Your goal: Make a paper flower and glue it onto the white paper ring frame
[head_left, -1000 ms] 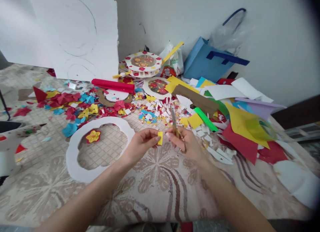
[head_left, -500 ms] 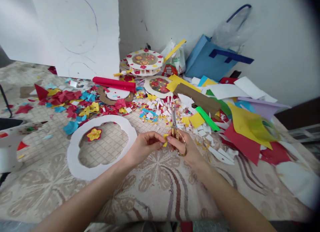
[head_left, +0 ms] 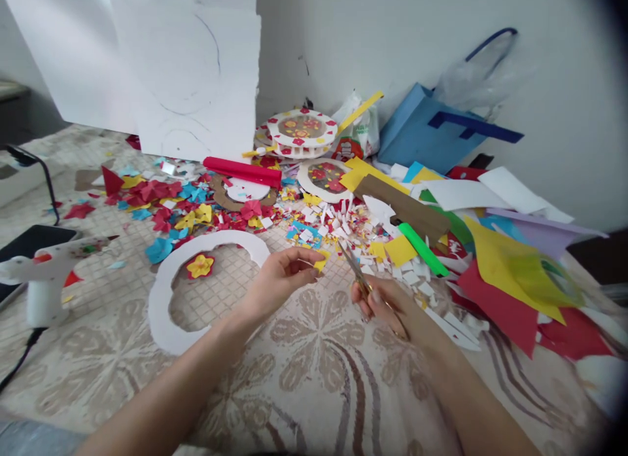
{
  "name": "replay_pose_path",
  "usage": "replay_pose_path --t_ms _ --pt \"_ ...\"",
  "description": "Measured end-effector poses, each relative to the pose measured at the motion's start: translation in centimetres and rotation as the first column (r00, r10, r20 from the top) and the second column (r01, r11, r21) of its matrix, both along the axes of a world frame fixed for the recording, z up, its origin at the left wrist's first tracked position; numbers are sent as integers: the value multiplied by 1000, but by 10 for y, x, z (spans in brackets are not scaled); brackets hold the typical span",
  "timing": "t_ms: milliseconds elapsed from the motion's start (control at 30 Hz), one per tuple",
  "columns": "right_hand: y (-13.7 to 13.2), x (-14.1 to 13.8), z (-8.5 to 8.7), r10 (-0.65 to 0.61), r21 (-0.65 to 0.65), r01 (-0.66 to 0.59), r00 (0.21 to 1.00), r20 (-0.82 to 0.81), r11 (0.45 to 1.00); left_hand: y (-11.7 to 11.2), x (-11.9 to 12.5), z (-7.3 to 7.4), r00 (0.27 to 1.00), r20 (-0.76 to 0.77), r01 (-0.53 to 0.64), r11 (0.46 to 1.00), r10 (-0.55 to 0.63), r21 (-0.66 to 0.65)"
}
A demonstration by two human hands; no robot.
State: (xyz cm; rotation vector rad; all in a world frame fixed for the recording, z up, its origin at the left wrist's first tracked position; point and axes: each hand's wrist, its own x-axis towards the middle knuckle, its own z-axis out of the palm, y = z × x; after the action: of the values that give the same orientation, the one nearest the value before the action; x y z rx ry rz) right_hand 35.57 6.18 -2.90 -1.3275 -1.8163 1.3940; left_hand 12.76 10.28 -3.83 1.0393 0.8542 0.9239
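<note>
Between thumb and fingers, my left hand (head_left: 287, 273) pinches a small piece of yellow paper (head_left: 322, 260). My right hand (head_left: 387, 302) is wrapped around gold-handled scissors (head_left: 360, 276), whose blades point up and to the left, a short way from the yellow paper. Behind my left forearm lies a white paper ring (head_left: 164, 305) with a scalloped inner edge. A yellow and red paper flower (head_left: 200, 266) sits inside the ring's opening. Scraps of white, red and yellow paper (head_left: 338, 224) are spread beyond the scissors.
At the left stands a white glue gun (head_left: 42, 292) with a cord. Red, blue and yellow paper flowers (head_left: 157, 194) lie behind the ring. A green cutter (head_left: 422, 250) and coloured sheets (head_left: 500, 266) cover the right side. A decorated round paper piece (head_left: 301, 129) and a blue bag (head_left: 426, 129) stand at the back.
My hands have moved apart. My right hand has drawn the scissors away to the right and tilted them leftward, while the yellow paper stays in my left hand. The view has shifted left.
</note>
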Motion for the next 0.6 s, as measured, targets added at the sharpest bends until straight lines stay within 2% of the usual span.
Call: replay_pose_path --t_ms 133,233,333,600 --pt "-3 7 -1 101 -97 -91 988 114 991 3 -4 2 999 -13 -32 999 33 11" --pt "-6 3 -5 149 -84 -134 968 204 987 4 -5 0 999 -23 -32 999 33 17" --pt "-9 -2 -9 154 -48 -147 963 223 988 4 -5 -1 999 -37 -14 999 15 29" --pt "-11 -8 -10 120 -51 -111 963 240 992 4 -3 -4 999 -6 38 998 -37 48"
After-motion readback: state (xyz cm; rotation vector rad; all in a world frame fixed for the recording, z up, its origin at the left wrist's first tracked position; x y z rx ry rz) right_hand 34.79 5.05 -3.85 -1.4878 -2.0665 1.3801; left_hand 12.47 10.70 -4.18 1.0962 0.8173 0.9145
